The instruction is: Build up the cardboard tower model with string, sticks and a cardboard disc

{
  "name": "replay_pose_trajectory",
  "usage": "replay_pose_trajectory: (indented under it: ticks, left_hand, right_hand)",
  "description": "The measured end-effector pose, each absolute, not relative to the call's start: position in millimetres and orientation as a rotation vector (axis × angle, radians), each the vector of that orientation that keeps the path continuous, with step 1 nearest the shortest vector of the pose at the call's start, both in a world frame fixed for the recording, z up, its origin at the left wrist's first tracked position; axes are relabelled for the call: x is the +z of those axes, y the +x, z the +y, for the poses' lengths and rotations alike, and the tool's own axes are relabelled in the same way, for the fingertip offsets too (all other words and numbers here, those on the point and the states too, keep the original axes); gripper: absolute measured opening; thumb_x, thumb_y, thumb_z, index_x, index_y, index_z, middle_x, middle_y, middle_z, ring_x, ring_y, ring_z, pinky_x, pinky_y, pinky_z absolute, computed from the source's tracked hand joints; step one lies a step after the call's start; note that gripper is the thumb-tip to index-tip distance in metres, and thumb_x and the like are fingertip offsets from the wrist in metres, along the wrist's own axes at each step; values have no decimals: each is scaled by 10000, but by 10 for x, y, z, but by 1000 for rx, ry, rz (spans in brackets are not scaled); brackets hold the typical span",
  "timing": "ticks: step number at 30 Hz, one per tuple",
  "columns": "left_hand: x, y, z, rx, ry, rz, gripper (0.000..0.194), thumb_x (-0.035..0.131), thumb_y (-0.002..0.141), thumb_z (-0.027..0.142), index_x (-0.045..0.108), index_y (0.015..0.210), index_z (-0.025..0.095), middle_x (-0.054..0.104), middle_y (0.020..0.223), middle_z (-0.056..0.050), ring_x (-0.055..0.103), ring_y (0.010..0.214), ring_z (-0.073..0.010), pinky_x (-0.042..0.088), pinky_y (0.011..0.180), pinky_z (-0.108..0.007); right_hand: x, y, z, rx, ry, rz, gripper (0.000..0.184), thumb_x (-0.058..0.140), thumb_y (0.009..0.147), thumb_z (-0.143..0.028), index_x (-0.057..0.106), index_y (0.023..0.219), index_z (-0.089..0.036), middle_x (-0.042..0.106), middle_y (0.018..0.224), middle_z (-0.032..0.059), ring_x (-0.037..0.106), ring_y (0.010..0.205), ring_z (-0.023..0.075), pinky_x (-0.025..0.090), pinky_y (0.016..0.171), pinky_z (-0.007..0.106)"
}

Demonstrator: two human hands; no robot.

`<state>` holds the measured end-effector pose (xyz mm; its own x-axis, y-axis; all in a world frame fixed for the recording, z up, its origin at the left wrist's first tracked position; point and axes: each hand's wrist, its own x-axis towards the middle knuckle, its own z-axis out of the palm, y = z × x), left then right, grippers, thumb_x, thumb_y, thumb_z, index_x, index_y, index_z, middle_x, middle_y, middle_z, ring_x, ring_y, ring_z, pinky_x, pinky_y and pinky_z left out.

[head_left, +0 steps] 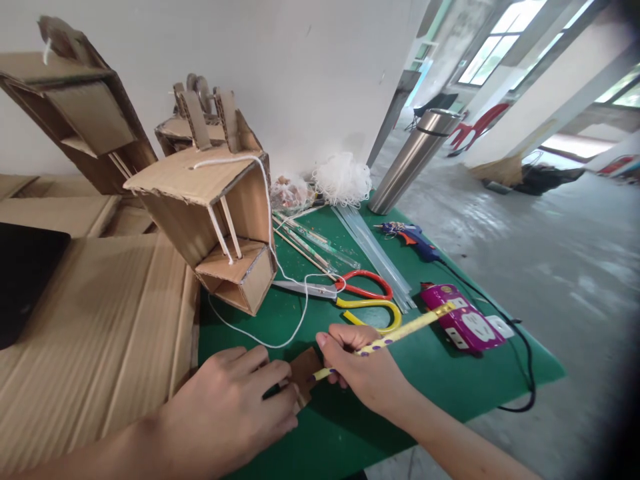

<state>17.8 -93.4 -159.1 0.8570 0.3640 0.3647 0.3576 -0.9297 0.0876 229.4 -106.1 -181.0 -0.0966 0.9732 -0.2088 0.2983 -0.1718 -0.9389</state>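
Observation:
My right hand (pixel 370 370) is closed around a yellow pencil (pixel 415 325) with purple dots, its eraser end pointing up and to the right. The pencil's tip meets a small brown cardboard piece (pixel 304 368) just above the green tabletop. Curled over the left side of that piece, my left hand (pixel 240 400) grips it, and its fingers hide part of the cardboard. Beyond my hands lie scissors (pixel 367 283) with one red and one yellow handle. A white string (pixel 305 310) loops from a cardboard box structure (pixel 235 220) to the scissors.
A purple power strip (pixel 463 320) and a blue glue gun (pixel 413 239) with a black cord lie on the right. Clear glue sticks (pixel 373 253), wooden sticks (pixel 303 247) and a steel flask (pixel 415 160) are farther back. Cardboard sheets (pixel 95 320) cover the left side.

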Motion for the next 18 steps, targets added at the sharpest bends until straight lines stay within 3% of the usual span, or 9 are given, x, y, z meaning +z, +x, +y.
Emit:
replay_pose_trajectory:
  ticks: [12, 18]
  left_hand:
    - [-1603, 186, -935, 593, 3004, 592, 45, 634, 905, 253, 627, 908, 209, 679, 791, 18, 594, 642, -178, 411, 512, -307]
    - [-1614, 170, -943, 543, 3014, 615, 18, 638, 856, 216, 629, 868, 206, 708, 873, 0, 602, 695, -190, 425, 541, -310]
  right_hand:
    - [-1794, 2284, -1043, 1294, -1512, -1420, 498, 560, 819, -495, 303, 486, -228, 354, 442, -55, 419, 405, 97, 318, 385, 204]
    - [-1786, 2315, -1046, 1335, -1485, -1246, 510, 558, 828, -589, 463, 504, -206, 489, 437, -25, 448, 368, 94, 331, 372, 203]
